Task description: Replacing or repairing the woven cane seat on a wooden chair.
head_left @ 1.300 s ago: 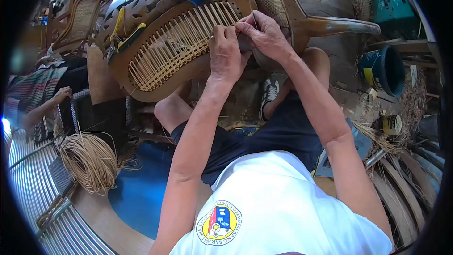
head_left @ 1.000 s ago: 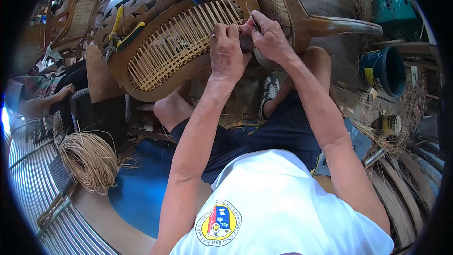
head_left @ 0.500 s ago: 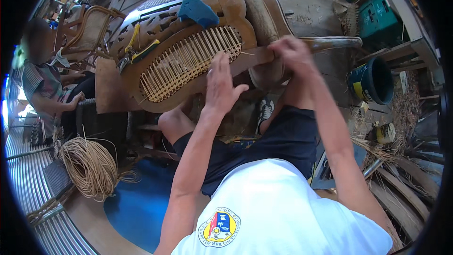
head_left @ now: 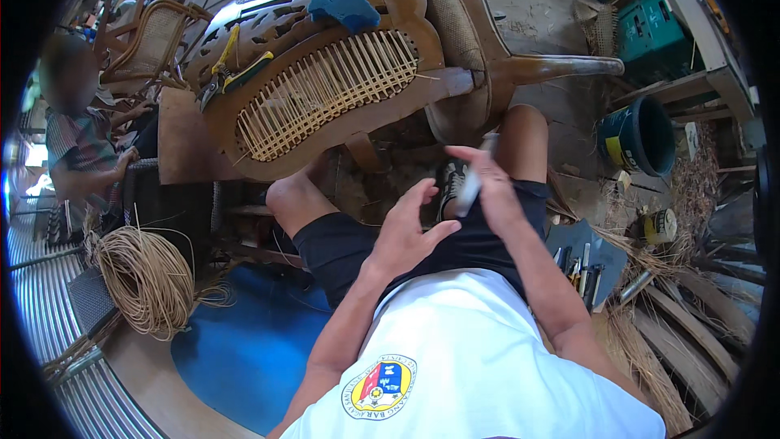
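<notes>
My left hand [head_left: 412, 233] hovers over my lap, empty, thumb stretched away from its curved fingers. Facing it, my right hand [head_left: 494, 197] holds a short, pale grey, elongated object [head_left: 470, 189], too smeared by motion to name. Beyond both hands lies a carved brown wooden furniture frame [head_left: 357, 132] with a panel of half-woven cane strips [head_left: 325, 97]. The strips cross densely along the near edge and run mostly one way elsewhere. On the frame rest yellow-handled cutters [head_left: 219, 69], a second yellow-and-dark hand tool [head_left: 248, 71] and a blue pad [head_left: 344, 6].
A coil of cane [head_left: 146, 280] lies at the left, near a seated person [head_left: 81, 138]. To the right, slim tools sit on a grey board [head_left: 587, 248], near a dark bucket [head_left: 638, 140], a green crate [head_left: 650, 28] and loose fibre scraps. A curved wooden leg [head_left: 561, 70] juts rightward.
Both hands have drawn back from the cane panel and chair arm to above my lap. A pale object now shows in my right hand. The grey board with tools has come into fuller view.
</notes>
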Available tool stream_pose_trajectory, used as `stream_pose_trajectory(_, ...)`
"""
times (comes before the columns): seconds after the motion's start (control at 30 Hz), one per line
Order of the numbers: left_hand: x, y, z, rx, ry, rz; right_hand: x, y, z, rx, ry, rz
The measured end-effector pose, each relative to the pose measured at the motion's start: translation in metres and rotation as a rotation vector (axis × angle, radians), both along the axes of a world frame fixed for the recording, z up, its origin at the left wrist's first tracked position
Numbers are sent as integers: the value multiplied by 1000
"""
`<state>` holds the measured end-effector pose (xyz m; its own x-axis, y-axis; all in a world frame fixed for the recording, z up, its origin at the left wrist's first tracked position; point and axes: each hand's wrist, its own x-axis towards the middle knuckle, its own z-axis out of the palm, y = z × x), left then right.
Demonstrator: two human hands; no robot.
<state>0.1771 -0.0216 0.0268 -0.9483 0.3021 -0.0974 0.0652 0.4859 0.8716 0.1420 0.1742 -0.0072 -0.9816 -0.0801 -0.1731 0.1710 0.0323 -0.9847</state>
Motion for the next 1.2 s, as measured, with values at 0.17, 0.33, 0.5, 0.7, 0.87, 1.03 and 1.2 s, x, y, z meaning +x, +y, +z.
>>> stream_pose_trajectory(0.17,-14,12,-7,58,190,65,-12,-57,26,141,185,125)
stream_pose_trajectory(0.33,-25,11,-1,22,281,210,-19,-64,15,373,478,194)
stream_pose_trajectory(0.5,-61,-16,-17,473,-150,547,-65,-33,20,392,605,4)
stream_pose_trajectory(0.7,-147,-20,-3,718,3,530,-127,-19,-4,622,499,-128)
stream_pose_trajectory(0.87,-193,-10,-11,710,130,379,-146,-25,-6,412,243,-112)
stream_pose_trajectory(1.03,-206,-3,-22,685,101,248,-143,-29,-10,398,343,-182)
stream_pose_trajectory(1.2,-210,-4,-28,534,211,224,-145,-29,-5,428,277,-150)
